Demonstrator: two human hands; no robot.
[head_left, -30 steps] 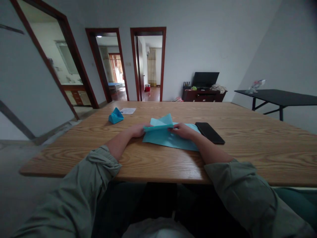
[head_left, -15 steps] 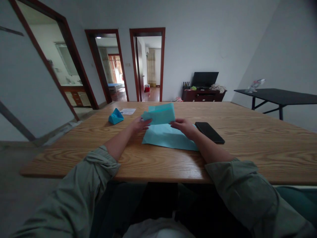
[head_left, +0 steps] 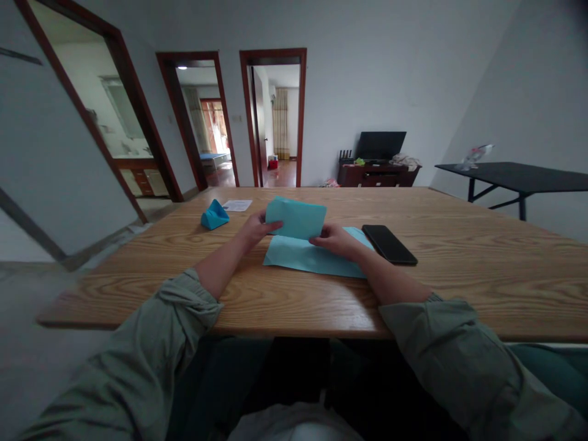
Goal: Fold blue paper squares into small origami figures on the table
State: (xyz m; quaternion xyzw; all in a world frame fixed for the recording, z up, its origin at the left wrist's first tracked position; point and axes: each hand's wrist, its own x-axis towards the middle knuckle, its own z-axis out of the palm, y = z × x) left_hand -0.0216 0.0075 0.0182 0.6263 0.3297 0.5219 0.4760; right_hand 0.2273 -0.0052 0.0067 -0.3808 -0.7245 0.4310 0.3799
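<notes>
- Small folded turquoise paper shape [head_left: 214, 215], open-topped like a little tray, sits well left of the black smartphone [head_left: 389, 244]; whether anything lies in it cannot be told.
- White printed paper slip [head_left: 237, 205] lies just beyond that shape, also well left of the phone.
- Flat light-blue paper sheet [head_left: 307, 257] lies on the wooden table [head_left: 459, 269], its right corner just beside the phone.
- Folded light-blue paper rectangle [head_left: 296, 218] is held up above the flat sheet, left of the phone, hiding the sheet's far edge.
- Left hand [head_left: 257, 229] pinches the rectangle's left end; right hand [head_left: 335, 239] grips its lower right corner.
- The rectangle stands nearly upright, broad face toward the person; its long axis runs left to right, dipping slightly toward the phone.
</notes>
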